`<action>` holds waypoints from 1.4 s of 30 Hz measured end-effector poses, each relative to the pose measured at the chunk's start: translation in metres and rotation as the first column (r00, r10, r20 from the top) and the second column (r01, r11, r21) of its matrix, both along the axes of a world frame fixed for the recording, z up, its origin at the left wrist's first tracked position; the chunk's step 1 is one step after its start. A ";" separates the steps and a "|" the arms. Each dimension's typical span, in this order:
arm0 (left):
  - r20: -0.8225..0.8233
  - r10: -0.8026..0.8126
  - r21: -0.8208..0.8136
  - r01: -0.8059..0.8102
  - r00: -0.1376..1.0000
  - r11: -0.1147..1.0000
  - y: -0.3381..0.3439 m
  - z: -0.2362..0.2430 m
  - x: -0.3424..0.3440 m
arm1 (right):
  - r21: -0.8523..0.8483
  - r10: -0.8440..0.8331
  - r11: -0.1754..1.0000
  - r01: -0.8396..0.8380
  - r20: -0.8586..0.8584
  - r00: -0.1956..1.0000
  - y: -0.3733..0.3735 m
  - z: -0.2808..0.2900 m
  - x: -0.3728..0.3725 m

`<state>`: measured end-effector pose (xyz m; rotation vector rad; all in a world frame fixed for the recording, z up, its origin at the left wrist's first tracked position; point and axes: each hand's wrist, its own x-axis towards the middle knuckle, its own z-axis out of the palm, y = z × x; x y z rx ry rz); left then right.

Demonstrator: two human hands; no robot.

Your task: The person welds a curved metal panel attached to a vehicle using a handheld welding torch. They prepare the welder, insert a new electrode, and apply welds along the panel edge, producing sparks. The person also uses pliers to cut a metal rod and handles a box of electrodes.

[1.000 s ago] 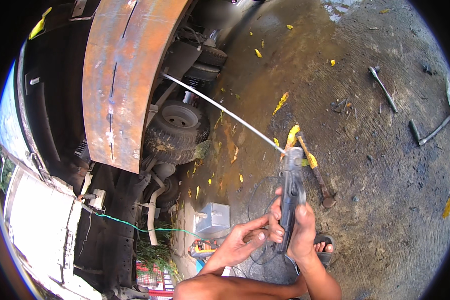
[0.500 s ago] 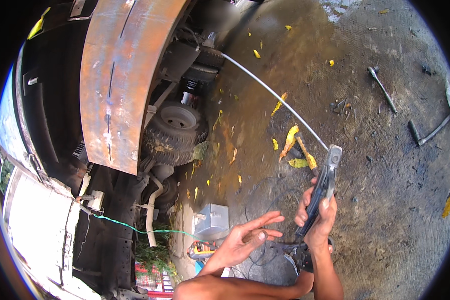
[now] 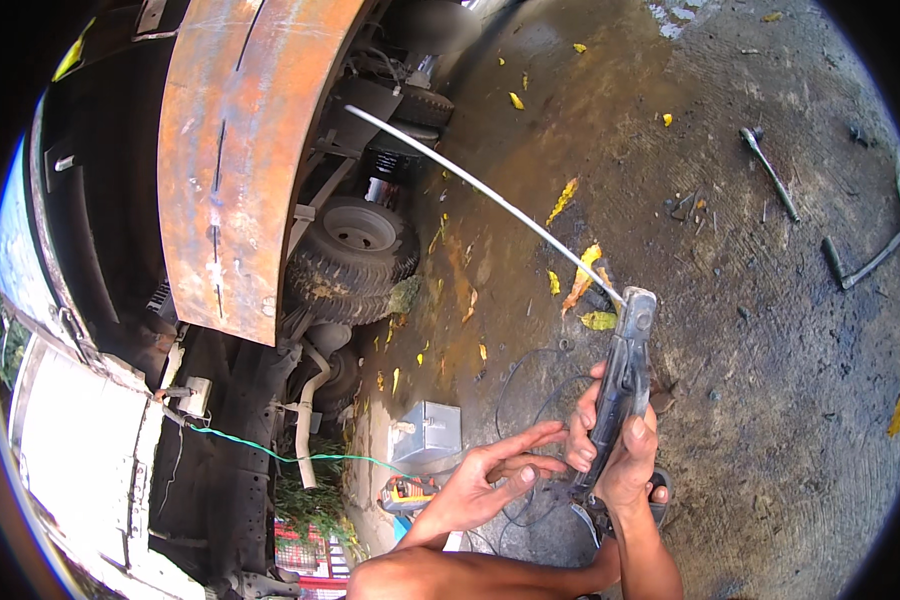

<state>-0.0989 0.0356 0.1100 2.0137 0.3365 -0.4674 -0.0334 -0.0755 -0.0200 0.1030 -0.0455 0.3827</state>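
So the right hand (image 3: pixel 627 470) has its fingers wrapped snugly around a black welding electrode holder (image 3: pixel 622 375), out over the concrete (image 3: pixel 770 400). A pale welding rod (image 3: pixel 490 195) sticks out of it, slanting up-left, far tip near the rusty steel plate's (image 3: pixel 235 180) edge. Left hand (image 3: pixel 492 478) is just beside the holder, fingers loosely spread, empty. Ratchet (image 3: pixel 770 175) lies well apart, off to the right.

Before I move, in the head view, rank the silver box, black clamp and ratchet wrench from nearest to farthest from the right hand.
1. Black clamp, in the right hand.
2. Silver box, to its left.
3. Ratchet wrench, upper right.
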 end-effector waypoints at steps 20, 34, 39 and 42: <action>0.007 0.005 0.029 -0.005 1.000 1.000 0.001 0.001 0.000 | 0.051 0.104 0.993 -0.105 0.034 0.994 0.013 -0.015 0.015; 0.023 0.034 -0.004 -0.034 0.999 0.999 0.009 -0.003 -0.008 | 0.025 -0.044 0.999 0.042 0.110 0.993 0.014 0.006 0.005; 0.027 0.035 -0.011 -0.035 0.999 0.999 0.005 -0.002 -0.006 | 0.043 0.002 0.999 -0.005 0.060 0.998 0.016 0.001 0.006; 0.019 0.011 0.011 -0.011 1.000 1.000 0.008 -0.002 -0.006 | 0.031 0.006 0.999 -0.008 0.065 0.998 0.016 0.000 0.005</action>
